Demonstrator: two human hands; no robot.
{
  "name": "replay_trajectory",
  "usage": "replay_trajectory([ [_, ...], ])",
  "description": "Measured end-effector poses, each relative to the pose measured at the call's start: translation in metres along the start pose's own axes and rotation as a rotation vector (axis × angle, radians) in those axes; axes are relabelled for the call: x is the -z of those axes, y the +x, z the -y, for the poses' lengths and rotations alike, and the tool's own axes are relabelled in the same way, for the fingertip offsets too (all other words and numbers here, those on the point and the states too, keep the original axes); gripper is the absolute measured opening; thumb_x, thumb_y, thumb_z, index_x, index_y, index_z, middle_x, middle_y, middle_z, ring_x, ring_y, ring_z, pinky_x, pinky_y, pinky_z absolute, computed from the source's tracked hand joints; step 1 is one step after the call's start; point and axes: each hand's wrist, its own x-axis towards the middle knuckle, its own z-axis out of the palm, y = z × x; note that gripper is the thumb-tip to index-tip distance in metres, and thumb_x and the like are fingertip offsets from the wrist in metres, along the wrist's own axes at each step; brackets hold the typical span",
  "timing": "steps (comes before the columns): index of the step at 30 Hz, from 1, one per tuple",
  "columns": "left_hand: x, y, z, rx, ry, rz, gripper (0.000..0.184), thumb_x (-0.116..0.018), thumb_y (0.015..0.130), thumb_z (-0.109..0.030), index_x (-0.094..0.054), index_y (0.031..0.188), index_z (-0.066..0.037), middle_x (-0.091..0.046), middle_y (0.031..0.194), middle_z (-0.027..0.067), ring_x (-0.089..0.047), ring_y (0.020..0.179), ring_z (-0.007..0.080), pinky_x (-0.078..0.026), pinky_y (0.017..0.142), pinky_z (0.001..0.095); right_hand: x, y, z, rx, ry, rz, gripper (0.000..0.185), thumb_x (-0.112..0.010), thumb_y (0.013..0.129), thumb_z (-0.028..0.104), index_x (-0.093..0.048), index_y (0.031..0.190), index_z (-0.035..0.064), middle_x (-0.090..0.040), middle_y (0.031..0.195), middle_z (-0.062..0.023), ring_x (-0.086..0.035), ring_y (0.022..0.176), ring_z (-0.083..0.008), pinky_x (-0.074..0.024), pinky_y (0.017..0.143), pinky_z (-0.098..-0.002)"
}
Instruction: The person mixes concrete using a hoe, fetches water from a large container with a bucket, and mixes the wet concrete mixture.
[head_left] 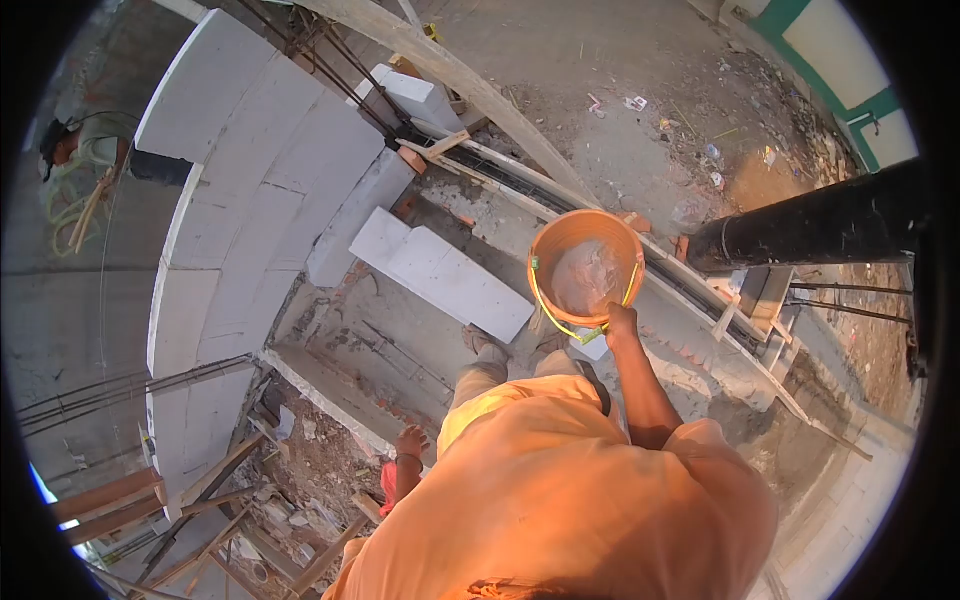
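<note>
My right hand (621,324) is closed at the near rim of an orange bucket (541,243), held out in front of me. A yellow-green handle (590,337) loops along the bucket's near side. Inside lies something pale and greyish that I cannot make out. My left hand (411,441) hangs low at my left side, fingers apart, with nothing in it. Below the bucket, by my feet, white blocks (455,278) lie on the rough floor.
A curved wall of white blocks (255,190) rises on the left, with reinforcing bars (340,70) sticking out. Wooden formwork boards (690,285) run diagonally past the bucket. A black pipe (800,220) stands at right. Rubble (325,460) lies lower left. Another person (75,150) is beyond the wall.
</note>
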Motion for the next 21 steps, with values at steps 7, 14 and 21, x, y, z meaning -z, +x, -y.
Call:
replay_trajectory([
  [7, -0.024, -0.016, -0.016, 0.027, -0.014, -0.043, 0.035, -0.057, 0.090, -0.018, -0.049, 0.123, -0.006, -0.067, 0.104, 0.0101, -0.060, 0.076, 0.0175, -0.053, 0.060, 0.0350, 0.035, 0.007, 0.004, -0.039, -0.163, -0.197, 0.034, -0.057, 0.082, 0.002, -0.053, 0.114, -0.0101, -0.061, 0.102, -0.0194, -0.064, 0.083, -0.0276, -0.0538, 0.067, -0.0398],
  [14, -0.048, -0.048, -0.050, -0.098, 0.064, -0.109, 0.037, -0.059, 0.088, -0.021, -0.054, 0.120, -0.003, -0.062, 0.096, 0.0057, -0.065, 0.088, 0.0216, -0.053, 0.066, 0.0345, -0.024, 0.063, 0.027, -0.121, -0.133, -0.216, 0.037, -0.064, 0.083, 0.011, -0.054, 0.112, -0.0104, -0.059, 0.107, -0.0203, -0.062, 0.088, -0.0276, -0.0519, 0.072, -0.0452],
  [21, -0.051, -0.057, -0.069, -0.196, 0.024, -0.158, 0.036, -0.060, 0.088, -0.021, -0.054, 0.118, -0.002, -0.062, 0.096, 0.0062, -0.067, 0.088, 0.0226, -0.052, 0.067, 0.0348, 0.003, 0.102, 0.020, -0.089, -0.118, -0.028, 0.044, -0.062, 0.083, 0.013, -0.050, 0.118, -0.0114, -0.058, 0.110, -0.0242, -0.063, 0.091, -0.0378, -0.0547, 0.059, -0.0536],
])
